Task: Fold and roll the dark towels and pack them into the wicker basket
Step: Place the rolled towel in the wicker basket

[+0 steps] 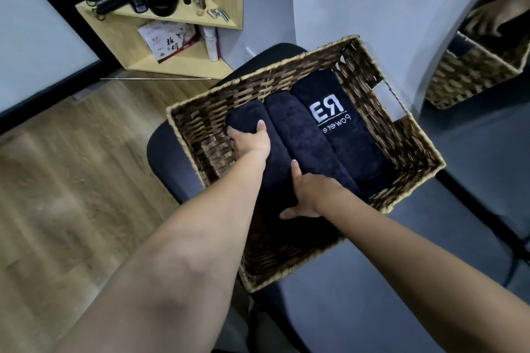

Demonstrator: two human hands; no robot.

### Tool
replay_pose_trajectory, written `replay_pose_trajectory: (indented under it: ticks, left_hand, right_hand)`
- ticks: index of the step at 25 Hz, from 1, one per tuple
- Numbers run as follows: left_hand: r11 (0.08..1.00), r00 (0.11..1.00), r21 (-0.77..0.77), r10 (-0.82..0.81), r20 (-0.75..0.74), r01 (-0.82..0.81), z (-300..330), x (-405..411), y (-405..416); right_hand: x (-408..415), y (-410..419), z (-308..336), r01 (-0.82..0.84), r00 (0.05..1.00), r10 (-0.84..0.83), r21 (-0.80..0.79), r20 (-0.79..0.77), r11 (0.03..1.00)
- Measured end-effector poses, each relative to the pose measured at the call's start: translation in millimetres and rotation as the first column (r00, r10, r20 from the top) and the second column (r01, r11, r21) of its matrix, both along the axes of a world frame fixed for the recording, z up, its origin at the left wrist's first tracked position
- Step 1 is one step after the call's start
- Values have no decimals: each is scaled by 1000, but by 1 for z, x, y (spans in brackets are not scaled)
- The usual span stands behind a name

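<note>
Holding the leftmost rolled towel [249, 117] at both ends, we have our left hand [249, 140] curled round its far end and our right hand [304, 198] pressing its near end. It lies long from near to far in the basket [401, 135], snug beside two more rolls, with bare floor to its left.

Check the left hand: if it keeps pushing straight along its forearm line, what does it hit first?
Left hand already grips the leftmost rolled towel. Straight on, likely the wicker basket's far wall, though depth is unclear.
</note>
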State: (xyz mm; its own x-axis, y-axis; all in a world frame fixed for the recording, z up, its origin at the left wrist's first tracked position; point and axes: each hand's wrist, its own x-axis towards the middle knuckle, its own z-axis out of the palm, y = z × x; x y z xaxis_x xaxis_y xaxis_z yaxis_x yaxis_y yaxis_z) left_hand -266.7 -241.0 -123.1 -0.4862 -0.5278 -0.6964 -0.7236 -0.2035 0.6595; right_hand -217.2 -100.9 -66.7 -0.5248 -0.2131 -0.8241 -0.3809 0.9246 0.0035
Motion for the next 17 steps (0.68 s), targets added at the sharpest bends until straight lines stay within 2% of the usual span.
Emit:
replay_pose_trajectory:
  ticks: [5,9,13,16,17]
  left_hand:
    - [993,988,-39,-118,-103,115,-17,4,-9]
    - [980,977,25,-193,-89,196,-20,0,-11]
    - [985,989,106,-131,-64,137,-13,-5,-13]
    - [983,998,181,-28,-64,39,-11,-11,-17]
    - [978,998,206,-1,-63,14,-11,-12,-19]
  right_hand:
    - [9,11,-16,119,988,-108,-104,111,987]
    - [11,13,-27,193,974,-172,-141,145,971]
    - [1,22,-11,283,952,-246,-219,180,934]
    - [3,28,0,257,965,-260,-296,29,920]
    - [4,29,3,286,955,-295,-330,21,900]
